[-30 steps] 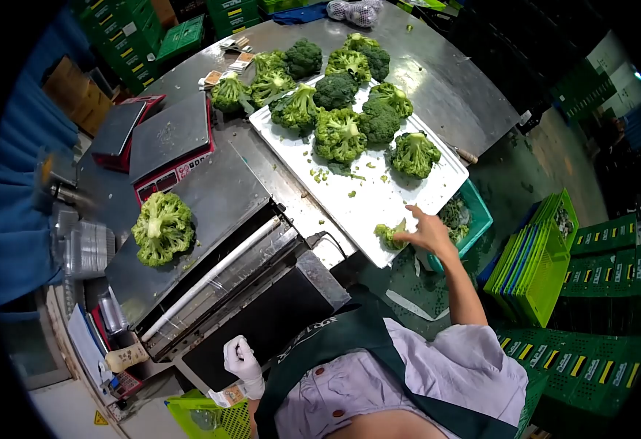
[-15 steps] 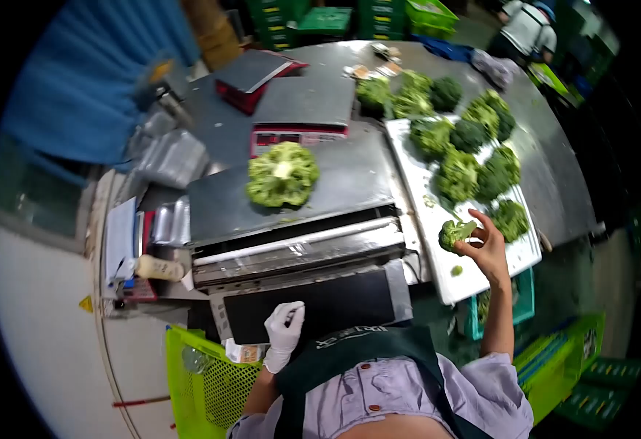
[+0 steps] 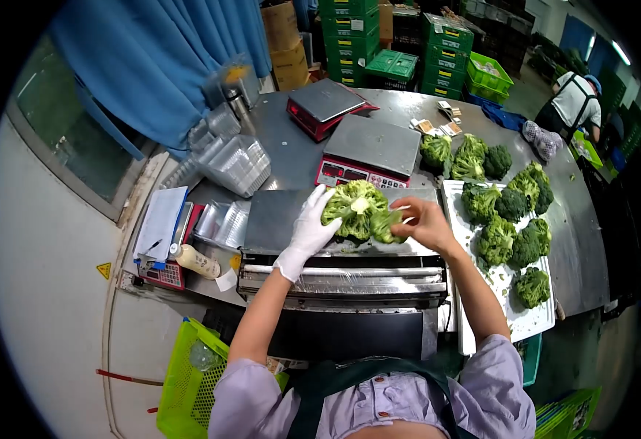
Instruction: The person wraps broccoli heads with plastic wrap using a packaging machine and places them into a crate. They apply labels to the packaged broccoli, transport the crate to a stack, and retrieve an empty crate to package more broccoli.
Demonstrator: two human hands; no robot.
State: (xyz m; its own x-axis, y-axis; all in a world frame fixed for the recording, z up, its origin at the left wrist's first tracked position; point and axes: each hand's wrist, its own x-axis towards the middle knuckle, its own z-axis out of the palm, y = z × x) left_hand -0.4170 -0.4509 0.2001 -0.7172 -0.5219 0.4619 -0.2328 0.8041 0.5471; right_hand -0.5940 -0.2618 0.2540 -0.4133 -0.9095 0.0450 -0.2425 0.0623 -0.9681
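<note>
A broccoli head [image 3: 351,207] lies stem side up on the metal top of the wrapping machine [image 3: 280,212]. My left hand [image 3: 311,228], in a white glove, grips its left side, fingers behind and thumb in front. In my bare right hand [image 3: 430,225] is a small broccoli floret [image 3: 383,227], pinched by the fingers and held against the head's right side. To the right, several more broccoli heads [image 3: 497,240] sit on a white board [image 3: 474,314] and on the table behind it.
Two scales [image 3: 374,146] stand behind the machine. On the left are clear plastic trays [image 3: 236,164], a bottle [image 3: 194,261] and a clipboard [image 3: 158,223]. A green basket [image 3: 181,395] stands below. Green crates [image 3: 349,47] and another person [image 3: 576,102] are farther back.
My right hand has carried the floret from the white board to the broccoli head. My left hand has risen from near my body to hold the head. The view has shifted.
</note>
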